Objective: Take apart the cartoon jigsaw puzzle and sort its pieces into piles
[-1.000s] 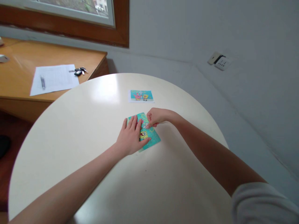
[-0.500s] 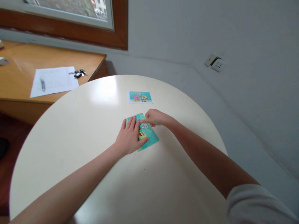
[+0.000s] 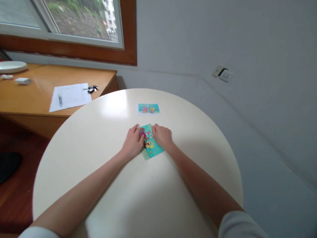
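Note:
A teal cartoon picture (image 3: pixel 153 150) lies flat and slanted on the round white table (image 3: pixel 119 195). It shows a yellow square figure and a pink one. My left hand (image 3: pixel 133 140) closes over its left edge, with the fingers bent and partly on the picture. At the opposite edge my right hand (image 3: pixel 162 135) is curled, its fingers folded against the picture's upper right side and partly hidden. Behind both hands lies a smaller card (image 3: pixel 149 108) with a similar teal cartoon on a white border.
A wooden desk (image 3: pixel 74 74) at the left holds a sheet of paper (image 3: pixel 71 96), a pen (image 3: pixel 60 100), a bunch of keys (image 3: pixel 92 89) and a small white box (image 3: pixel 23 81). A wall socket (image 3: pixel 226 75) is at the right, and a window (image 3: pixel 81 19) at the upper left.
My left hand has drawn back from lying flat across the picture to its left edge. My right hand has shifted from a pointing finger to the right edge. The view has tilted up.

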`<state>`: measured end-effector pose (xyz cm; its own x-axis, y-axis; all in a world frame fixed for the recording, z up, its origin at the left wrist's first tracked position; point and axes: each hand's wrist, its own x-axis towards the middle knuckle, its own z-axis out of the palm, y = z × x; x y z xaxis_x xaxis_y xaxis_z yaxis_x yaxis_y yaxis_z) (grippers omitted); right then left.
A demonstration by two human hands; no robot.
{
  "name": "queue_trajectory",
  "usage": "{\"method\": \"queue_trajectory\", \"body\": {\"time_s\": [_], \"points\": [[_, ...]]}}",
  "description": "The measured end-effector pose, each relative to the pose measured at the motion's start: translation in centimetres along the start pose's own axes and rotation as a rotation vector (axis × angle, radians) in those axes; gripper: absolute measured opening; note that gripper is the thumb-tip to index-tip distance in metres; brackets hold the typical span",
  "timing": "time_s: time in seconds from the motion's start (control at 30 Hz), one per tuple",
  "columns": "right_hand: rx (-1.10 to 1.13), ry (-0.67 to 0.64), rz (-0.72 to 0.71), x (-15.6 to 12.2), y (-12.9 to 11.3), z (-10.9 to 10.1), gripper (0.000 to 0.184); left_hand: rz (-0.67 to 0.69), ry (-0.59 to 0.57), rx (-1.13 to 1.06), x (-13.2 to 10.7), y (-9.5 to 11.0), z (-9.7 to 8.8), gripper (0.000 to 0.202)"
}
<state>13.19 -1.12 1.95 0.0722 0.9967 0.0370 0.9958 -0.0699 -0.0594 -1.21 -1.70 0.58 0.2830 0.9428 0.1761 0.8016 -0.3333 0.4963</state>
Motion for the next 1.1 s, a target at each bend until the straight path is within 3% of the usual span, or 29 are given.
{"method": "queue_trajectory", "body": {"time_s": [0.1,0.33,0.67,0.93,1.1], "points": [[0.027,0.019,-0.001,0.0,0.2,-0.2,0.039,-0.034,0.029,0.003,0.0,-0.1,0.0,0.041],[0.056,0.047,-0.023,0.1,0.4,-0.1,0.036,0.025,-0.001,0.017,1.1,-0.4,-0.9,0.039],[0.079,0.023,-0.05,0.1,0.7,-0.4,0.035,-0.203,-0.298,0.024,5.0,1.4,-4.1,0.043],[0.111,0.005,-0.056,0.2,0.8,-0.3,0.036,-0.452,-0.338,-0.25,6.6,0.7,-4.9,0.025],[0.136,0.004,-0.059,0.2,0.9,-0.3,0.035,-0.495,-0.415,-0.29,6.9,0.2,-5.4,0.017]]}}
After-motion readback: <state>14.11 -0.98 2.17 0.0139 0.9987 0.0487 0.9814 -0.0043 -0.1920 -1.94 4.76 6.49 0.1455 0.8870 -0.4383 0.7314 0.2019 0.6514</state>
